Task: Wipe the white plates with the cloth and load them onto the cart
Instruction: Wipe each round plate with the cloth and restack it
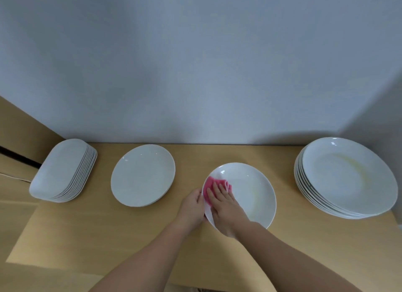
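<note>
Right hand [220, 202] flat, fingers straight, hides most of the crumpled pink cloth [210, 183]. Left hand [193, 204] grips rim of glossy round plate [250, 189].

A white plate [250, 196] lies flat under the right hand [221, 206], with a pink cloth [211, 183] under the fingers [218, 190].

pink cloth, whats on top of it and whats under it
The right hand presses flat on the pink cloth; under it lies the white plate, its rim held by the left hand. The plate surface beneath the cloth is hidden.
</note>
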Action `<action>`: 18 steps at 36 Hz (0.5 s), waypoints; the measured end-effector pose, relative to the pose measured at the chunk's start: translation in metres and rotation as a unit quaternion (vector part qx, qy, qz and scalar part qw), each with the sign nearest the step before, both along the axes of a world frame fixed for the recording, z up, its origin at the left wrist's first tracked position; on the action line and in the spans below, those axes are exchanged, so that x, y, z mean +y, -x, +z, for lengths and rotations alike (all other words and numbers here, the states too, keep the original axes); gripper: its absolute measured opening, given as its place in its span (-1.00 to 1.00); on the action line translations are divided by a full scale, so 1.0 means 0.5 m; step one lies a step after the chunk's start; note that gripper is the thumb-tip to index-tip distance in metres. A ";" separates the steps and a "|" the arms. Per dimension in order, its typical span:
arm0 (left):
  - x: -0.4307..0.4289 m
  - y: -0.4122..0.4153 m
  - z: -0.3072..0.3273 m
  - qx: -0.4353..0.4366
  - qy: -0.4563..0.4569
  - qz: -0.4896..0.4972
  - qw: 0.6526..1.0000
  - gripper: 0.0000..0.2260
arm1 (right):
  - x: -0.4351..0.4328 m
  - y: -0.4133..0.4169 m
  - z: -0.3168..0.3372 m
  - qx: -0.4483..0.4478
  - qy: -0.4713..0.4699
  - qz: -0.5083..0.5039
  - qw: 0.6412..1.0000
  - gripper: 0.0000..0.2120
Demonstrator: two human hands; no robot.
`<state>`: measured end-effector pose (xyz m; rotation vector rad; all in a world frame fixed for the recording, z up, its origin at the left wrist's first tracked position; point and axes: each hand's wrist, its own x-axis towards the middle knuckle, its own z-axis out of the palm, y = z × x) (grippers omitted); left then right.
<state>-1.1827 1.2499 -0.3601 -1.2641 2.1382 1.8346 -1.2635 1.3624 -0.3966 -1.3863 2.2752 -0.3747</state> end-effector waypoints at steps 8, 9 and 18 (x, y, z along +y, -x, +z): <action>-0.002 0.016 -0.001 -0.023 0.074 0.006 0.997 -0.77 | 0.040 -0.017 0.024 -0.069 0.038 0.044 0.996 -0.49; -0.001 0.017 0.000 -0.027 0.074 0.000 0.997 -0.78 | 0.047 -0.019 0.027 -0.076 0.038 0.049 0.995 -0.49; -0.001 0.041 0.000 -0.092 0.133 -0.027 0.986 -0.75 | 0.098 -0.004 0.026 -0.078 0.008 0.099 0.992 -0.36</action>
